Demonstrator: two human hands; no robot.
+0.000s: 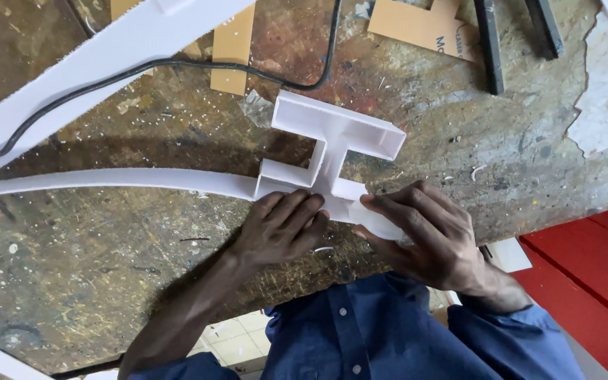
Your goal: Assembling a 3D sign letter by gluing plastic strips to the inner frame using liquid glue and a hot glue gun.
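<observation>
A white foam-board channel shape (332,137), built of thin upright strips, lies on a worn workbench (107,267). A long curved white strip (107,178) runs from it to the left. My left hand (283,229) lies flat with its fingers pressed on the near end of the shape. My right hand (427,236) grips a white strip end (381,225) at the shape's near right corner. Both hands sit at the bench's front edge, almost touching each other.
A wide white board (93,63) crosses the upper left with a black cable (177,65) over it. Brown cardboard pieces (416,24) and dark metal bars (490,46) lie at the back. A red surface (592,274) is at the lower right.
</observation>
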